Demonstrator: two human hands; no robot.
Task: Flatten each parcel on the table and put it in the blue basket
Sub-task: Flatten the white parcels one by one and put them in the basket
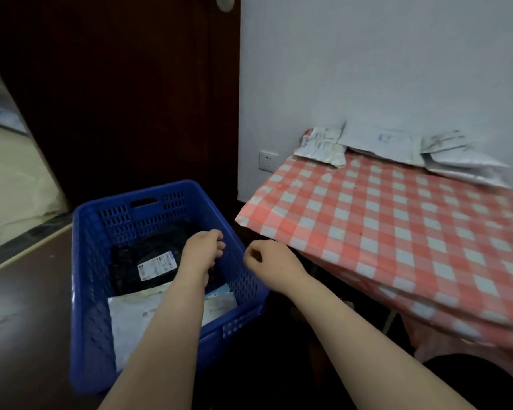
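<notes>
Obs.: blue perforated plastic basket [82, 261] sits on the dark floor to the left of the table with the red-and-white checked cloth [397, 232], close enough that a parcel can go from one to the other without a step. Basket contents: a black crinkled plastic mailer with a white label [125, 261] lying flat toward the far end, and a white plastic mailer [131, 318] flat at the near end. Flat and side by side, so they take little depth, and room is left on top. Left hand [203, 247] hangs over the basket interior above the black mailer, fingers loosely curled downward, nothing in them. Right hand [267, 258] is over the gap between basket and table, fingers loosely folded inward, also empty. Remaining work: three pale plastic parcels, left [323, 146], middle [382, 142] and right [462, 161], lie along the far table edge against the white wall [367, 69], partly overlapping, well apart from both hands. Judgement: task part done. The next parcel calls for a reach across the cloth, likely by the right hand, which is nearer.
</notes>
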